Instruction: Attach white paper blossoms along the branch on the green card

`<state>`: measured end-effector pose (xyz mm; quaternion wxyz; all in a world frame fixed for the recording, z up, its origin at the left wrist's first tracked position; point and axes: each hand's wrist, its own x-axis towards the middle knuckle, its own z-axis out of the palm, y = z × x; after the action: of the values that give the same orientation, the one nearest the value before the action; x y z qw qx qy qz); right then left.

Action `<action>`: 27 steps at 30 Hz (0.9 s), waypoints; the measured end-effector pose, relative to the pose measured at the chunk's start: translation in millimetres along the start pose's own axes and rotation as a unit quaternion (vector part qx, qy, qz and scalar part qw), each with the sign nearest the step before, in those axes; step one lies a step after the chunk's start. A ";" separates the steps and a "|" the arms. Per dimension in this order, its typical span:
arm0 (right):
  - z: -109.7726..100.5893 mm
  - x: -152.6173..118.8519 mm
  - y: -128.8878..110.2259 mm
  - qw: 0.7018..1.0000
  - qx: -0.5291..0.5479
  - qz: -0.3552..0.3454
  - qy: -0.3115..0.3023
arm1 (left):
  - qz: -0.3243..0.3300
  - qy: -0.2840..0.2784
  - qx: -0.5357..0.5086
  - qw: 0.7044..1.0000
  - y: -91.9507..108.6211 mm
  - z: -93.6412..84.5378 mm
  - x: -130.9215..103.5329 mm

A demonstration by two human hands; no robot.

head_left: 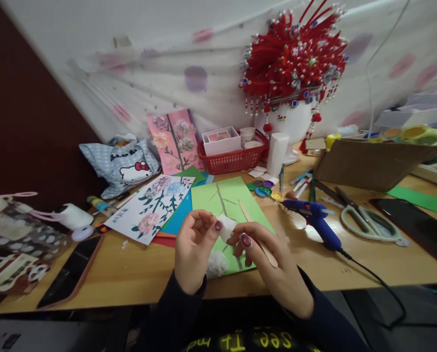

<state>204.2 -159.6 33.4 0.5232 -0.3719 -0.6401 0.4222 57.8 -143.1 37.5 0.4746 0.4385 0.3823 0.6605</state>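
Observation:
In front of me my left hand [196, 252] pinches a small piece of white paper [226, 228] between thumb and fingertips. The fingertips of my right hand [267, 259] are curled at the paper's other edge. A flat wooden craft stick [268, 253] runs through the right hand, its tip pointing away from me. Beneath both hands lies a light green sheet [236, 188] with a dark branch drawn on it. A fluffy white paper flower [217, 264] rests on the sheet's near edge, partly behind my left hand.
A blue glue gun [315, 217] with its cord and scissors [365, 222] lie to the right. Small paint pots [264, 189], a red basket [233, 159] and a flower picture [150, 210] stand or lie beyond. A phone [71, 271] lies left, another phone [416, 225] right.

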 end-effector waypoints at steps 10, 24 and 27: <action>-0.3 3.6 5.4 0.999 0.040 0.014 0.009 | -0.010 -0.046 0.016 0.999 -3.0 3.5 0.2; 0.0 1.1 3.4 1.000 0.018 -0.003 -0.001 | -0.065 -0.145 0.104 0.982 14.3 -7.9 -2.4; 1.6 0.4 5.4 1.000 0.024 0.000 0.000 | -0.078 -0.152 0.088 0.981 11.0 -9.4 -1.6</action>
<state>202.7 -157.5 28.4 0.5322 -0.3593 -0.6297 0.4372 46.0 -148.2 44.2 0.5365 0.5428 0.3957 0.5108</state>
